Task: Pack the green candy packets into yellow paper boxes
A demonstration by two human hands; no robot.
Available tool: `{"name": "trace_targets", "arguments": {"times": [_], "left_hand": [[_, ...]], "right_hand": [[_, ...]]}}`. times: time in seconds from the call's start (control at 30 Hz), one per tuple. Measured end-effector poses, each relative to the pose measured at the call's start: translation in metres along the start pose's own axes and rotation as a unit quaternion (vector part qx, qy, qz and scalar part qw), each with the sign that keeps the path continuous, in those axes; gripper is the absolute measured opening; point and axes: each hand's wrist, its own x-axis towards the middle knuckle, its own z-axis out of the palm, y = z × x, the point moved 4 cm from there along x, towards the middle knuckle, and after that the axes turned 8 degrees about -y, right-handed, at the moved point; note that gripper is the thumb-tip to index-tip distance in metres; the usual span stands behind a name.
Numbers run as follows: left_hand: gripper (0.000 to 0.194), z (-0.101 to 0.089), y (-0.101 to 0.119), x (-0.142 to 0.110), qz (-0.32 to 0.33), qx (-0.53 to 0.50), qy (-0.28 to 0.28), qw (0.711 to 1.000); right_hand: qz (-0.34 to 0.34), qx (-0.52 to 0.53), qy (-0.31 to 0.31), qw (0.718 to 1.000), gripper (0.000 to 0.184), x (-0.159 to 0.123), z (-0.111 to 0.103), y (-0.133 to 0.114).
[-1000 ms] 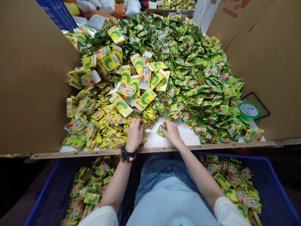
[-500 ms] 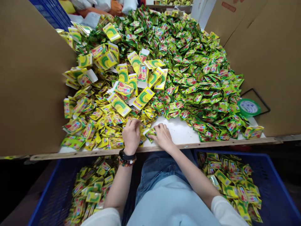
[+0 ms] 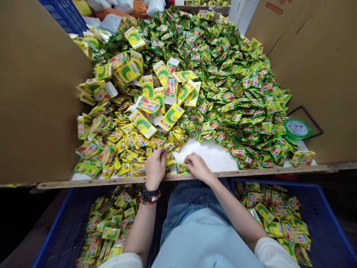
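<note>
My right hand has its fingers closed on the end of a small green candy packet, which lies on the white tabletop near the front edge. To its left, my left hand is held with curled fingers, thumb and forefinger close together, at the border of the yellow packets. Whatever those fingers pinch, if anything, is hidden. A yellow packet shows just beside them. Beyond both hands several yellow cardboard boxes with open flaps lie loosely on the packets.
A big heap of green packets covers the back and right. Cardboard walls stand on both sides. Green tape lies at the right. Below the wooden edge are a left blue crate and a right blue crate with filled boxes.
My right hand has drawn the green packet toward the table's front edge, and it now lies more level. My left hand has moved slightly nearer my body. The view has shifted a little.
</note>
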Motion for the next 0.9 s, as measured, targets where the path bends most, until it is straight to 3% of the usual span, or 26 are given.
{"name": "trace_targets", "arguments": {"times": [0.13,0.2,0.33,0.47,0.6,0.73,0.8,0.9], "left_hand": [[0.020,0.006,0.006,0.003,0.020,0.013,-0.008,1.000],[0.020,0.009,0.008,0.002,0.030,0.010,-0.016,0.999],[0.024,0.007,0.006,-0.002,0.019,0.025,0.023,0.999],[0.026,-0.001,0.003,-0.004,0.011,0.029,0.050,0.998],[0.026,-0.010,-0.003,-0.004,0.004,0.018,0.057,0.998],[0.024,-0.016,-0.009,-0.007,-0.010,0.001,0.061,0.998],[0.022,-0.012,-0.006,-0.008,-0.002,-0.037,0.039,0.999],[0.022,0.004,0.010,-0.007,0.048,-0.163,-0.048,0.984]], "right_hand": [[-0.037,0.092,-0.022,0.995,0.007,-0.002,0.007,-0.003],[-0.041,0.122,-0.026,0.991,0.012,-0.001,0.011,-0.002],[-0.018,0.096,0.020,0.995,0.025,0.001,0.009,0.004],[-0.004,0.043,0.051,0.998,0.018,0.004,0.004,-0.005],[0.003,-0.003,0.028,1.000,0.013,0.013,0.013,-0.017],[-0.015,0.054,0.001,0.998,0.008,0.010,0.009,-0.010],[-0.048,0.135,-0.011,0.990,0.012,0.005,0.000,-0.005],[-0.101,0.223,-0.021,0.969,0.014,-0.003,-0.013,-0.004]]}}
